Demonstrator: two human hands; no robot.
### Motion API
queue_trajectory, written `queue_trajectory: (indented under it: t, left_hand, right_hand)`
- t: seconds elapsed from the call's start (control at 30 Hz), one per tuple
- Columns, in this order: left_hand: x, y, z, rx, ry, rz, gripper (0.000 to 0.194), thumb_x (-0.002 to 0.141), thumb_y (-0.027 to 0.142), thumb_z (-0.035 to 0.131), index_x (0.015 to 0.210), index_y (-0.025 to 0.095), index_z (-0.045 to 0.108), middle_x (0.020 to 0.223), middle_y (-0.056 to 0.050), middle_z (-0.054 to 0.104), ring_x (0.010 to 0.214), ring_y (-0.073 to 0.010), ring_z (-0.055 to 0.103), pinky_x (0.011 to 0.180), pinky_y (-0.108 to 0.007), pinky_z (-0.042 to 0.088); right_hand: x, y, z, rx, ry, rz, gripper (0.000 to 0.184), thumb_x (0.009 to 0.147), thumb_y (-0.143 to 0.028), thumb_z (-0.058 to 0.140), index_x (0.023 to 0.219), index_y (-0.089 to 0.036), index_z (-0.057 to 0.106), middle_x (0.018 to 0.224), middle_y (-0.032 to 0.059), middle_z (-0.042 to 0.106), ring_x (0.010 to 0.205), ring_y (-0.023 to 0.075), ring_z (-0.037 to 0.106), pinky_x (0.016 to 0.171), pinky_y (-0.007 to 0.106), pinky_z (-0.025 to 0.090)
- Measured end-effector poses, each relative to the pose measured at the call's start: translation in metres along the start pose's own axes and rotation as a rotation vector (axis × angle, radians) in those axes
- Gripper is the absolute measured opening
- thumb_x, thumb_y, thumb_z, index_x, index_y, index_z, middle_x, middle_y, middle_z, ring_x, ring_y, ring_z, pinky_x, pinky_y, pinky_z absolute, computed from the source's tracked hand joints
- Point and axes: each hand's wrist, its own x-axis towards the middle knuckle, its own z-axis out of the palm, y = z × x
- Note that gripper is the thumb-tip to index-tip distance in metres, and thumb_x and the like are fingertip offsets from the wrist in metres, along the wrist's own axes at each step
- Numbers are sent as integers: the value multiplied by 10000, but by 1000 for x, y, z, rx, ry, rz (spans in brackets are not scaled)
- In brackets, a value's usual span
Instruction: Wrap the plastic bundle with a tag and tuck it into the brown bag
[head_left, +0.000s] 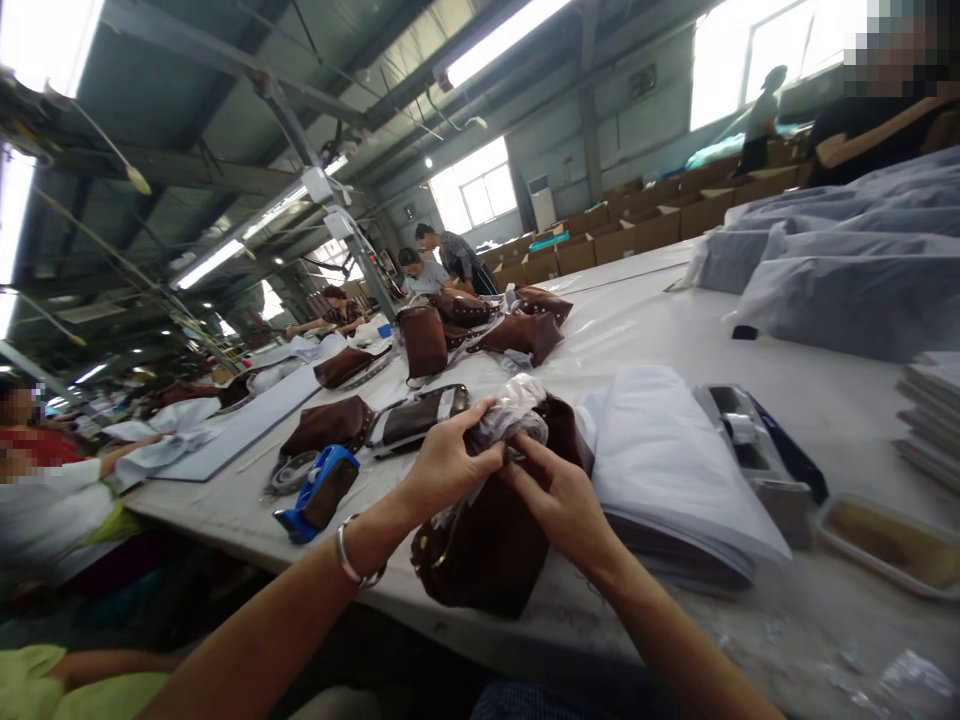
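A brown leather bag [487, 550] with metal studs lies at the table's front edge, below both hands. Over it, my left hand [459, 448] pinches a crumpled bundle of clear plastic wrap [514, 408] from the left. From the right, the fingers of my right hand [551, 485] close on the lower edge of that same wrap. What the plastic covers is hard to make out. Just left of my hands is a dark bag piece with a pale band [420, 418]. A blue tape dispenser [319, 495] rests nearer the front edge.
White sheets [667, 470] are stacked right of the bag, beside a grey tape dispenser [750, 440] and a shallow tray [892, 545]. More brown bags [517, 335] lie farther back. Plastic-covered bags [847, 280] stand at right. Co-workers [457, 260] are across the table and at left.
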Motion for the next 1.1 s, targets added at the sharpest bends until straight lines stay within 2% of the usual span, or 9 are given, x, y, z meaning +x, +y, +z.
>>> queue_trajectory:
  t: [0.1,0.17,0.27,0.4,0.5,0.63,0.7,0.8,1.1]
  left_hand:
    - [0,-8,-8,-84,-17,-60,665,778,336,719,1392,141,553,1324,-78,647,1249,-288,578,1099,-366,431]
    - [-1,-12,-11,-175,-40,-106,665,787,351,721,1399,157,547,1265,-70,676,1167,-291,624,1041,-378,476]
    - [-3,-14,-11,-338,-106,-166,675,805,359,722,1423,180,517,1201,-61,696,1059,-276,666,967,-376,517]
    - [-7,-16,-11,-525,-139,-141,661,810,349,740,1407,157,531,1300,-66,652,1211,-270,584,1035,-318,462]
    - [-11,-19,-12,-544,-153,-143,669,815,365,745,1413,162,525,1326,-64,634,1210,-259,581,963,-264,496]
    - [-17,-20,-17,-370,-177,-186,736,816,454,737,1467,255,457,1275,-49,658,932,-234,686,664,-246,551]
    - [-18,-20,-19,-286,-167,-126,717,817,443,739,1456,255,476,1302,-41,647,1048,-258,662,822,-287,559]
    - [-19,-20,-20,-236,-154,-35,678,833,364,727,1450,216,488,1389,-38,597,1278,-270,544,1112,-330,409]
    - [-27,-17,-3,-179,-84,44,752,894,442,637,1516,124,358,1547,-109,418,1426,-267,393,1212,-365,280]
  right_hand:
    - [-1,9,-10,-175,266,-39,279,909,-404,613,1123,-249,701,1091,50,732,989,233,688,944,377,529]
    - [1,17,-13,-114,336,-3,371,890,-442,639,1199,-238,648,1154,68,709,1008,235,685,925,376,550]
    - [6,22,-11,136,161,98,561,858,-457,686,1347,-220,542,1335,86,631,1196,248,619,1026,380,518]
    - [10,15,-5,457,-143,180,488,891,-434,665,1334,-249,577,1387,47,606,1251,254,587,1069,401,494]
    - [10,12,-5,516,-165,190,479,876,-410,693,1320,-259,600,1340,33,644,1243,262,593,1071,407,489]
    - [15,14,-16,266,-106,159,485,842,-442,719,1280,-247,648,1289,32,678,1231,290,598,1106,445,442]
    - [18,13,-24,89,-98,125,512,838,-461,712,1296,-244,643,1282,32,682,1240,299,589,1134,468,402]
    - [22,10,-35,-85,-90,100,607,840,-482,691,1387,-251,566,1358,31,632,1270,300,566,1151,479,378]
    - [24,7,-35,-214,-52,56,572,849,-502,649,1361,-254,597,1408,50,587,1257,316,575,1114,500,415]
